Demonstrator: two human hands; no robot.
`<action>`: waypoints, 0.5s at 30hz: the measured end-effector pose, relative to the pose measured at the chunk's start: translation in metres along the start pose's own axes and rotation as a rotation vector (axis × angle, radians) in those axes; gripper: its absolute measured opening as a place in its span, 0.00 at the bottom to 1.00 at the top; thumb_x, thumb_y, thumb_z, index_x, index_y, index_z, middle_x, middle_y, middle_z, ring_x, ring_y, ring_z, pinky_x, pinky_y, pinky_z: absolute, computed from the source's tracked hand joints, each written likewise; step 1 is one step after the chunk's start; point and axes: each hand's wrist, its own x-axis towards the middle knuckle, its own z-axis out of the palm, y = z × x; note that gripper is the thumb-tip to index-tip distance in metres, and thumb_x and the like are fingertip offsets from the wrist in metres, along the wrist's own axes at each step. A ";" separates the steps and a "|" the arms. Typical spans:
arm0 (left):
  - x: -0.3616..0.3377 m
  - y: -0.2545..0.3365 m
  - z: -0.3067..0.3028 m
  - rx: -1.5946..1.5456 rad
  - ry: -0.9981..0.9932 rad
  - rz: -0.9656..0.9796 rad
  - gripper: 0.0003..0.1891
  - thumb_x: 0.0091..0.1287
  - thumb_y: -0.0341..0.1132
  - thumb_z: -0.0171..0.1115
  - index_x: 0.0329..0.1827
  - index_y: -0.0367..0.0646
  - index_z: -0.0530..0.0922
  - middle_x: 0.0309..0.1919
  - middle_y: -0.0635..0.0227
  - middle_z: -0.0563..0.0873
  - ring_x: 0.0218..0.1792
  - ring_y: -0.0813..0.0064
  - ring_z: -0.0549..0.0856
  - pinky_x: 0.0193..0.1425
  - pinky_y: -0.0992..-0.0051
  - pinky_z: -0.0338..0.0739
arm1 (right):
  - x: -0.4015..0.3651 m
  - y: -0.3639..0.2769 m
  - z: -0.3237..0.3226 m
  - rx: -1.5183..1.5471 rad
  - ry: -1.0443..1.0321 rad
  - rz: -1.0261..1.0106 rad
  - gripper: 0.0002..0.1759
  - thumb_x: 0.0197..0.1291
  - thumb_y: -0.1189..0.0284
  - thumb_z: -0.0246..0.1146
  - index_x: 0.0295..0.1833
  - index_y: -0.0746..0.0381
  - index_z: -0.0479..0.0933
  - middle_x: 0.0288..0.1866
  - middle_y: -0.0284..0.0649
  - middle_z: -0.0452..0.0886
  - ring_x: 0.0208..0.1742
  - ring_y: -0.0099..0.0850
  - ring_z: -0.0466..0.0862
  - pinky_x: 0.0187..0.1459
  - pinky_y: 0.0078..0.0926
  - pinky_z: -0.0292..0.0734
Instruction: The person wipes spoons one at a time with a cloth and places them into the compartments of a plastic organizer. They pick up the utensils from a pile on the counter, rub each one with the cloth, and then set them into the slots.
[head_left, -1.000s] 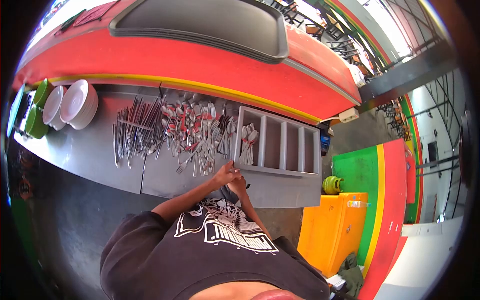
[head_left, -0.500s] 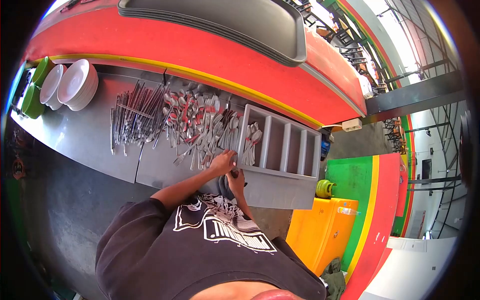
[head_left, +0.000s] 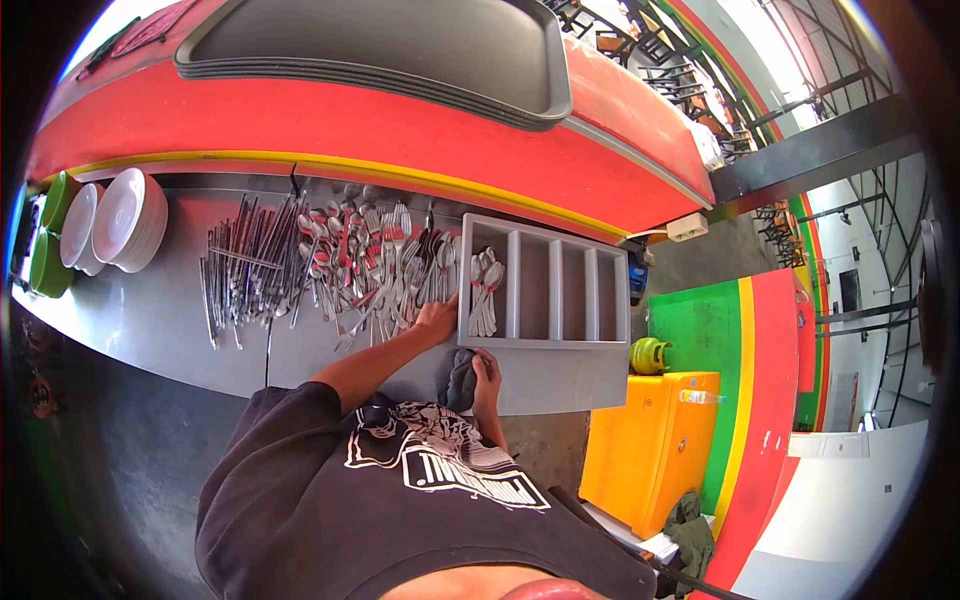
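Note:
My left hand reaches to the near edge of a loose cutlery pile, beside the left wall of a grey cutlery tray. Its fingers curl at the handle ends of some spoons; what they pinch is hidden. Closer to my body, my right hand is closed around a bunched dark cloth, just below the tray's front edge. Several spoons lie in the tray's leftmost compartment. Left of the spoons and forks, a heap of chopsticks spreads over the metal counter.
White bowls and green bowls are stacked at the counter's left end. Black serving trays rest on a red ledge behind. Right of the counter stand an orange cabinet and a green gas cylinder.
My hands were close together by the tray's left front corner. Now my left hand is farther forward at the cutlery, and my right hand with the cloth is lower and apart. The view has shifted slightly.

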 end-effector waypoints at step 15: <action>-0.010 -0.014 -0.007 0.097 0.309 0.002 0.15 0.64 0.37 0.59 0.51 0.42 0.76 0.47 0.59 0.75 0.36 0.57 0.86 0.40 0.57 0.80 | 0.043 -0.031 0.019 -0.338 0.345 -0.032 0.52 0.55 0.53 0.74 0.67 0.76 0.52 0.65 0.55 0.65 0.65 0.38 0.69 0.66 0.31 0.64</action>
